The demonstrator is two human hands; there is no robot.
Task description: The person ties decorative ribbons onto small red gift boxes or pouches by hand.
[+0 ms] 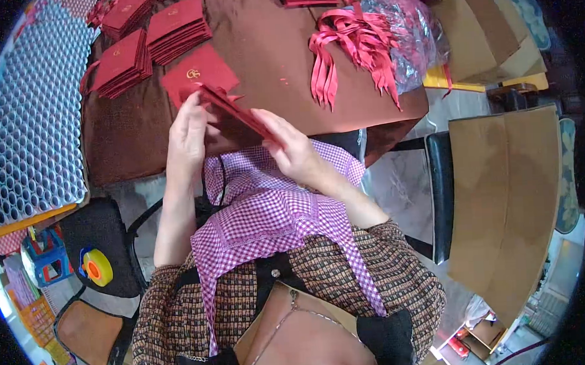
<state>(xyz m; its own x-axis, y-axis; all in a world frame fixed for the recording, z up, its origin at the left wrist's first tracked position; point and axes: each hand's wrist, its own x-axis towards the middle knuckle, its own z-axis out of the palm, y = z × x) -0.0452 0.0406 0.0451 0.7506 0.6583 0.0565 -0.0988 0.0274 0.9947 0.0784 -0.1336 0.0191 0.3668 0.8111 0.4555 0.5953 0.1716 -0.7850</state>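
1. Above the near edge of the worktop (260,47), you hold a thin red card (240,113) tilted, between both hands. Your right hand (294,150) is closed on its near end; your left hand (189,131) has its fingers at the far end, but how firmly they grip, you cannot tell from this view. If that side is loose, the card could swing or slip out.

2. Squeezing from both ends could bow or crease the card, since it looks thin and is seen almost edge-on.

3. Just beyond your left fingers lies the flat red card (215,65) with the gold emblem. A low sweep of that hand could push it askew or scuff its face; whether the two cards touch is hidden.

4. Toward the far left corner, the nearer stacks (178,31) lean in uneven layers. A knock from your left knuckles could fan them out.

5. Near the right-hand edge, the red ribbons (358,39) lie in a loose heap against the plastic bag (423,40). Pulling one strand could drag or knot others, because they cross each other.

6. At the near edge, your checked apron (268,216) sits close to the brown cloth (128,150); leaning in could ruck the cloth and shift what rests on it.
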